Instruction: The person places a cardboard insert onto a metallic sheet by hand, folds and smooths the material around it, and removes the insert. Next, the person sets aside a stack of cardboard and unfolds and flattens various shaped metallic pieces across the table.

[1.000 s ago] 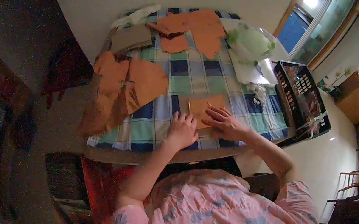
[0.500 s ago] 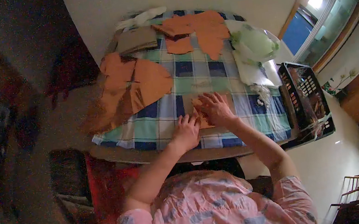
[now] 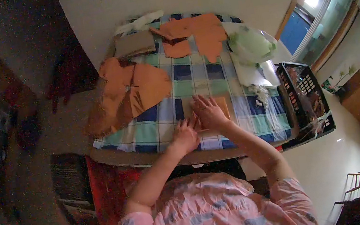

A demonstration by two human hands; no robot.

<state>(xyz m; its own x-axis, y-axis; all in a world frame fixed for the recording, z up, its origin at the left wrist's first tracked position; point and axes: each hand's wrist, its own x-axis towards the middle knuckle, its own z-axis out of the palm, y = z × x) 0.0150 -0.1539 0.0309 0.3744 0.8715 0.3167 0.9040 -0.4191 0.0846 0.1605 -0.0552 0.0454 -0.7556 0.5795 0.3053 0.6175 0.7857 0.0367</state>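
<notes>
In the head view, a small flat orange piece (image 3: 222, 104) lies at the front of the checked cloth, over a paler tan piece; whether it is leather, paper or fabric I cannot tell. My right hand (image 3: 211, 113) lies flat across its left part, fingers stretched out and pointing away from me. My left hand (image 3: 186, 136) is beside it, its fingers bent together at the left edge of the orange piece. The hands nearly touch, and they hide the edge between them.
Large irregular orange pieces (image 3: 150, 85) lie at the left, with more orange pieces (image 3: 208, 33) at the back. A folded brown piece (image 3: 134, 44) is at the back left. A greenish plastic bag (image 3: 251, 45) and a black crate (image 3: 305, 96) stand at the right.
My right hand has flattened and shifted slightly left, uncovering the right part of the orange piece. My left hand stays at the left edge. The camera view has shifted a little.
</notes>
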